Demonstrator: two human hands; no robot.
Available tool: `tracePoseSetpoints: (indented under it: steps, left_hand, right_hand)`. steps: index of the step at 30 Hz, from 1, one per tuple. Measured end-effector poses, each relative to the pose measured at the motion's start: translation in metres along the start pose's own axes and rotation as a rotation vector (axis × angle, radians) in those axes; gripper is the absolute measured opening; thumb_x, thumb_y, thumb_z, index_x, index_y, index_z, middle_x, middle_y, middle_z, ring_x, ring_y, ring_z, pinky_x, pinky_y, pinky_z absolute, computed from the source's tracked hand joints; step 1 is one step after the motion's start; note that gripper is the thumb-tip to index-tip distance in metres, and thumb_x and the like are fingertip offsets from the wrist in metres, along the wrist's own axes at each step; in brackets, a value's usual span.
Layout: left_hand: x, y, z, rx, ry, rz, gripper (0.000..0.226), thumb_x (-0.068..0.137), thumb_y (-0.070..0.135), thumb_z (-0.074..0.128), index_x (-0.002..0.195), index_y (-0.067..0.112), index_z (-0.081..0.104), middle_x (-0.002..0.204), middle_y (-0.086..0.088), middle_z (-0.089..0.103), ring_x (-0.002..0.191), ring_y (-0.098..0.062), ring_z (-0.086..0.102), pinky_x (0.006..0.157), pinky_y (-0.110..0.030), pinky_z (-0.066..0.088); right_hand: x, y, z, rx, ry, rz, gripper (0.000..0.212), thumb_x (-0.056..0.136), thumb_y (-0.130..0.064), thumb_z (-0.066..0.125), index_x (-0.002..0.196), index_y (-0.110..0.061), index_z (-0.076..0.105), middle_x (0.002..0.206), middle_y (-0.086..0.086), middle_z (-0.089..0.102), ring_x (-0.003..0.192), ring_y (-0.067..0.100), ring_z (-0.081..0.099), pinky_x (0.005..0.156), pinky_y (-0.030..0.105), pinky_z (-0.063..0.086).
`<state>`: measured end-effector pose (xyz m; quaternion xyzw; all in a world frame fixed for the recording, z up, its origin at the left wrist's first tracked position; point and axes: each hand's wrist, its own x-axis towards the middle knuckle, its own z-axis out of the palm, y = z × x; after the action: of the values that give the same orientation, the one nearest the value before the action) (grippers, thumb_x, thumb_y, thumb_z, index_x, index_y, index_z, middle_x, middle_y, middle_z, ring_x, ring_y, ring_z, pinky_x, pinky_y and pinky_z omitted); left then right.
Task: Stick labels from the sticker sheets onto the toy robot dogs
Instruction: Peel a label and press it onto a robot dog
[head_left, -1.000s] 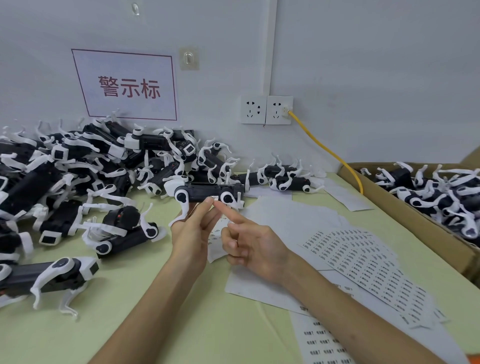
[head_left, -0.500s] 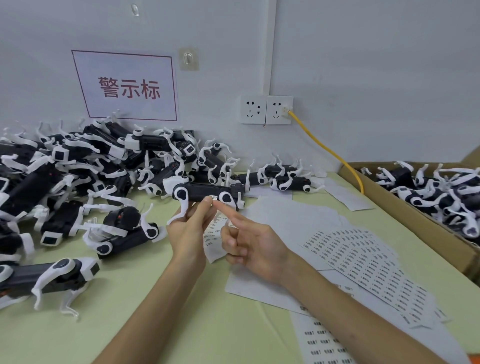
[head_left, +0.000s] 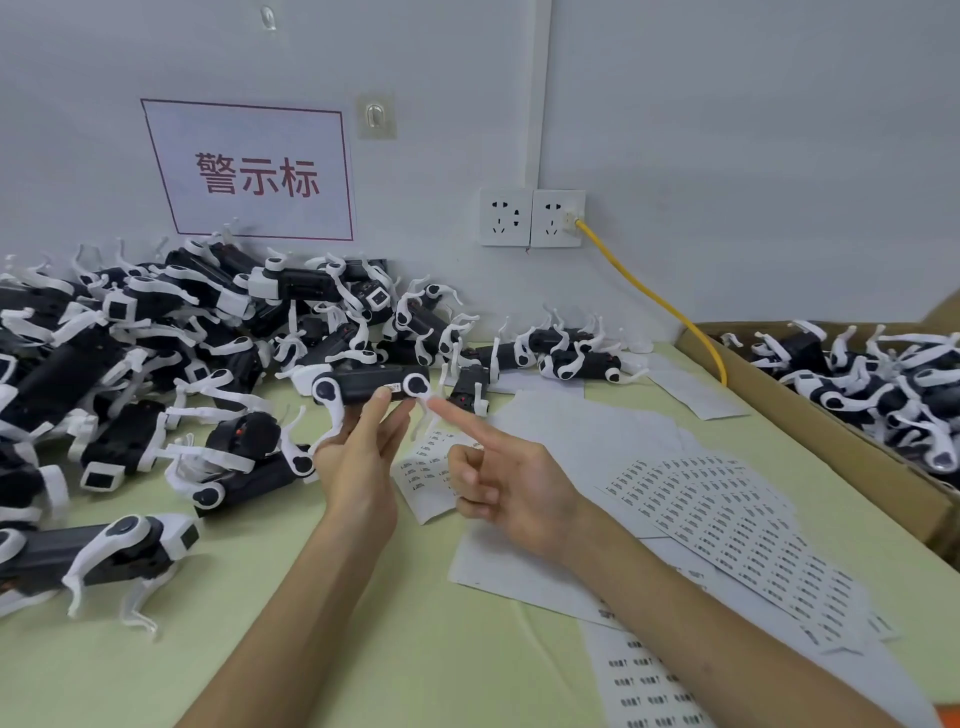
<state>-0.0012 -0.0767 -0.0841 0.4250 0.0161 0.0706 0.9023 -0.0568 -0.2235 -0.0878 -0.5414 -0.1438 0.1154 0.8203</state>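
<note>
The dog (head_left: 363, 383) is held level above the table (head_left: 415, 649), pinched at the fingertips of the left hand (head_left: 358, 467), in front of a pile (head_left: 156, 353) of like dogs. A small white label (head_left: 393, 388) is seen on its black body. The right hand (head_left: 509, 488) is raised just beside it, the forefinger stretched toward the dog's leg and the other fingers curled in; whether anything is carried on the fingertip cannot be told. Sheets (head_left: 727, 519) are spread on the table below the hands and to the right, near a box (head_left: 810, 421) filled with more dogs.
</note>
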Motion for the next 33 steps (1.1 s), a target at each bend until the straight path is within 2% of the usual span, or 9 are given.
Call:
tracePoseSetpoints:
  steps: [5, 8, 10, 13, 18, 24, 28, 31, 33]
  left_hand:
    - [-0.001, -0.002, 0.002, -0.055, -0.061, -0.077, 0.029, 0.094, 0.008, 0.073, 0.107, 0.002, 0.047, 0.073, 0.004, 0.077, 0.088, -0.018, 0.078, 0.092, -0.033, 0.061]
    - [-0.005, -0.002, 0.003, -0.026, -0.163, -0.115, 0.042, 0.089, 0.01, 0.078, 0.117, -0.002, 0.048, 0.078, 0.003, 0.076, 0.089, -0.02, 0.078, 0.098, -0.038, 0.058]
    - [-0.008, -0.002, 0.004, 0.023, -0.241, -0.124, 0.034, 0.085, 0.014, 0.082, 0.104, 0.004, 0.056, 0.077, 0.004, 0.074, 0.091, -0.02, 0.077, 0.101, -0.037, 0.053]
    - [-0.011, -0.001, 0.005, 0.077, -0.292, -0.11, 0.022, 0.087, 0.016, 0.076, 0.088, 0.01, 0.056, 0.07, 0.004, 0.067, 0.085, -0.016, 0.074, 0.097, -0.033, 0.057]
    - [-0.013, -0.004, 0.002, 0.2, -0.332, -0.06, 0.008, 0.097, 0.011, 0.068, 0.092, 0.006, 0.066, 0.076, 0.003, 0.072, 0.078, -0.012, 0.073, 0.083, -0.022, 0.058]
    - [-0.015, -0.01, 0.006, 0.422, -0.383, 0.018, 0.028, 0.107, 0.026, 0.055, 0.118, 0.005, 0.069, 0.096, -0.004, 0.078, 0.078, -0.013, 0.071, 0.073, -0.019, 0.054]
    - [-0.016, -0.006, 0.007, 0.367, -0.399, -0.042, 0.041, 0.111, 0.034, 0.042, 0.12, 0.006, 0.07, 0.111, -0.01, 0.078, 0.094, -0.02, 0.075, 0.079, -0.025, 0.058]
    - [-0.014, -0.005, 0.007, 0.406, -0.365, -0.023, 0.035, 0.104, 0.033, 0.059, 0.109, 0.0, 0.069, 0.094, -0.015, 0.073, 0.078, -0.025, 0.066, 0.079, -0.025, 0.055]
    - [-0.012, -0.006, 0.006, 0.427, -0.334, -0.013, 0.035, 0.101, 0.028, 0.065, 0.103, -0.007, 0.063, 0.083, -0.015, 0.051, 0.074, -0.028, 0.045, 0.081, -0.032, 0.048]
  right_hand:
    - [0.003, -0.008, -0.01, 0.015, 0.308, -0.148, 0.027, 0.089, -0.025, 0.06, 0.109, -0.019, 0.077, 0.063, -0.003, 0.044, 0.052, 0.01, 0.025, 0.049, 0.022, 0.025]
    - [0.003, -0.009, -0.016, -0.137, 0.539, -0.212, 0.024, 0.097, -0.02, 0.057, 0.109, -0.023, 0.077, 0.073, -0.004, 0.054, 0.058, 0.01, 0.042, 0.055, 0.022, 0.033]
    - [0.002, -0.009, -0.014, -0.209, 0.592, -0.217, 0.024, 0.095, -0.025, 0.062, 0.114, -0.029, 0.075, 0.085, -0.005, 0.063, 0.072, 0.011, 0.053, 0.063, 0.024, 0.04]
    - [0.002, -0.009, -0.008, -0.274, 0.541, -0.182, 0.038, 0.083, -0.042, 0.065, 0.119, -0.037, 0.072, 0.111, -0.004, 0.069, 0.093, 0.012, 0.063, 0.076, 0.028, 0.045]
    - [0.001, -0.009, 0.001, -0.368, 0.457, -0.17, 0.047, 0.083, -0.048, 0.062, 0.129, -0.041, 0.066, 0.132, 0.001, 0.065, 0.121, 0.015, 0.062, 0.096, 0.037, 0.049]
    - [0.004, -0.005, 0.001, -0.447, 0.465, -0.221, 0.035, 0.096, -0.034, 0.069, 0.13, -0.036, 0.065, 0.119, -0.005, 0.069, 0.099, 0.002, 0.069, 0.089, 0.031, 0.055]
    - [0.005, -0.005, -0.001, -0.431, 0.459, -0.228, 0.03, 0.098, -0.03, 0.067, 0.127, -0.035, 0.066, 0.121, 0.002, 0.068, 0.109, 0.018, 0.069, 0.093, 0.041, 0.057]
    - [0.003, -0.005, -0.002, -0.449, 0.434, -0.227, 0.032, 0.095, -0.035, 0.071, 0.126, -0.038, 0.066, 0.11, -0.01, 0.07, 0.103, 0.011, 0.07, 0.087, 0.034, 0.058]
    - [0.002, -0.005, -0.001, -0.47, 0.416, -0.213, 0.038, 0.088, -0.041, 0.073, 0.125, -0.04, 0.065, 0.102, -0.022, 0.071, 0.096, 0.002, 0.07, 0.079, 0.022, 0.057]
